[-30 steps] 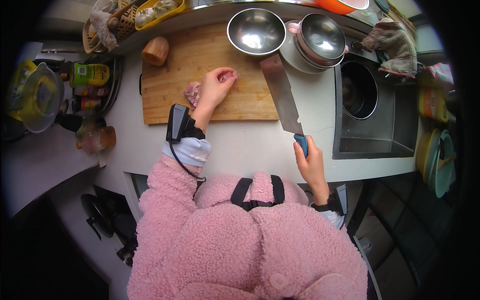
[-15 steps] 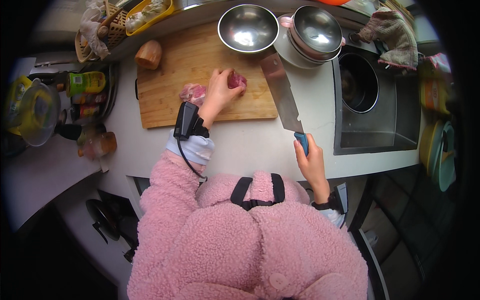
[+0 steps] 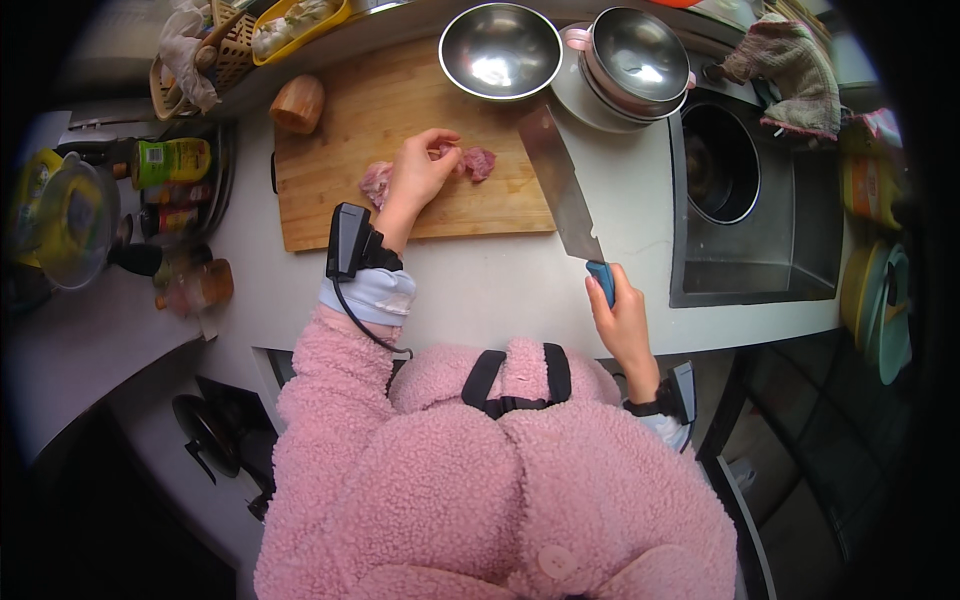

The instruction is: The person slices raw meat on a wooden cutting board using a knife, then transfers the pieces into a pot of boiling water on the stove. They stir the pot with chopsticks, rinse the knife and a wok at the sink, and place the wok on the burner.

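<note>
On the wooden cutting board (image 3: 340, 215), my left hand (image 3: 420, 172) is closed, with thumb and fingers curled together. A bit of pink shows in the gap between them; whether it is gripped or lies behind cannot be made out. A piece of raw meat (image 3: 481, 164) lies just right of the fingertips. More raw meat (image 3: 376, 183) sits left of the hand, partly covered by it. My right hand (image 3: 626, 318) is wrapped round the blue handle of a cleaver (image 3: 562, 182), whose wide blade points away and slightly left, its far end over the board's right edge.
A steel bowl (image 3: 500, 55) stands at the board's far right corner. Beside it are stacked pink-handled bowls (image 3: 640, 60) on a plate. The sink (image 3: 780, 250) with a dark pot (image 3: 722, 165) is at right. A brown lump (image 3: 298, 104) rests far left; bottles (image 3: 175, 163) stand beyond.
My left hand has shifted left, off the right-hand meat piece, which now shows more fully. My right hand and the cleaver have barely moved.
</note>
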The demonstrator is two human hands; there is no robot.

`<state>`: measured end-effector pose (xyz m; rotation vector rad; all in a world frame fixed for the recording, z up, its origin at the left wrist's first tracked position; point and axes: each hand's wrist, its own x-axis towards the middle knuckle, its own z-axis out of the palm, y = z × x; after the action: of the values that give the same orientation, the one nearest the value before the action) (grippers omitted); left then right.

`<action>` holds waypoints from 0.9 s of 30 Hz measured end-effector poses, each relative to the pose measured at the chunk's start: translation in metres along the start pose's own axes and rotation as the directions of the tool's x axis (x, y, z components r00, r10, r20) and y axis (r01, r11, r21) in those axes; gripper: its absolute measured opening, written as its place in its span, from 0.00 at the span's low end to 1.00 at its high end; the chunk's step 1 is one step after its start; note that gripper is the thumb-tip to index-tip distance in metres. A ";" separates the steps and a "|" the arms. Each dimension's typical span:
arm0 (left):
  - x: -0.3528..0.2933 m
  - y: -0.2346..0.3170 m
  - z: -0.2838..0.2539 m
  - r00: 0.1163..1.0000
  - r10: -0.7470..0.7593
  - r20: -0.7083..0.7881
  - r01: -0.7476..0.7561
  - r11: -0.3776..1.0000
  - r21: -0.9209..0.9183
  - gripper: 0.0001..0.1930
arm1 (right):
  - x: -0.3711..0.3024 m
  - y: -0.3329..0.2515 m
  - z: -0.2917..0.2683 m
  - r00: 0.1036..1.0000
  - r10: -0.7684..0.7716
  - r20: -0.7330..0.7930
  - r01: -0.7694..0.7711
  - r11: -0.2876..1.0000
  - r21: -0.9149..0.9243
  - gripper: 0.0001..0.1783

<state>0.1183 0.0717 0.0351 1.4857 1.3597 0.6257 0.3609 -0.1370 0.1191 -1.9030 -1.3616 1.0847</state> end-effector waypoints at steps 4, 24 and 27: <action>0.000 0.001 -0.001 0.997 -0.019 0.071 0.038 0.958 -0.284 0.16 | 0.000 -0.001 0.003 0.999 -0.025 -0.025 0.025 1.000 0.001 0.10; -0.008 0.020 0.046 0.956 0.290 0.045 -0.279 0.850 0.446 0.10 | 0.001 -0.005 -0.002 0.999 0.032 -0.007 -0.033 0.999 -0.040 0.10; -0.006 0.012 0.036 0.955 0.295 0.009 -0.280 0.894 0.350 0.10 | 0.002 -0.007 -0.003 1.000 0.010 -0.020 -0.011 0.999 -0.042 0.10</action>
<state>0.1530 0.0561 0.0340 1.9966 1.3429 0.6266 0.3608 -0.1331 0.1258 -1.9483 -1.3751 1.0468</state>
